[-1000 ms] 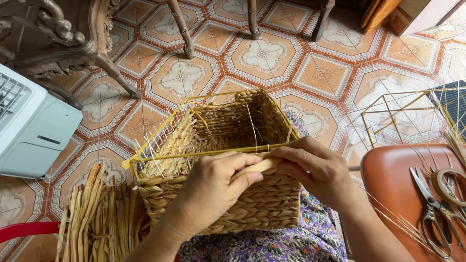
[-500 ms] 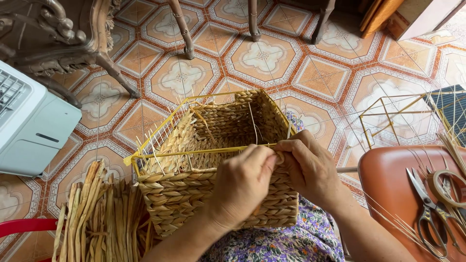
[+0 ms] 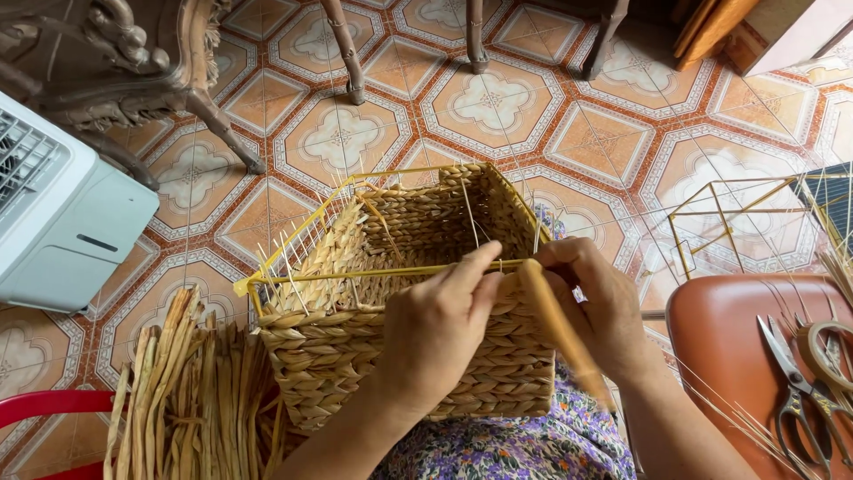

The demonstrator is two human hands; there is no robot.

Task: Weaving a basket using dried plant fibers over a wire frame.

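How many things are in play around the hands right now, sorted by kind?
Hands: 2, left hand and right hand
Woven basket: 1
Loose straw strand: 1
Bundle of dried straw: 1
Empty wire frame: 1
Scissors: 1
Tape roll: 1
Total: 8

Basket [image 3: 409,356]: tan braided weave, yellow wire rim. Floor [image 3: 498,107]: orange and cream star-pattern tiles. Stool [image 3: 737,356]: rust brown. Dress [image 3: 524,444]: purple floral. Box [image 3: 62,222]: white.
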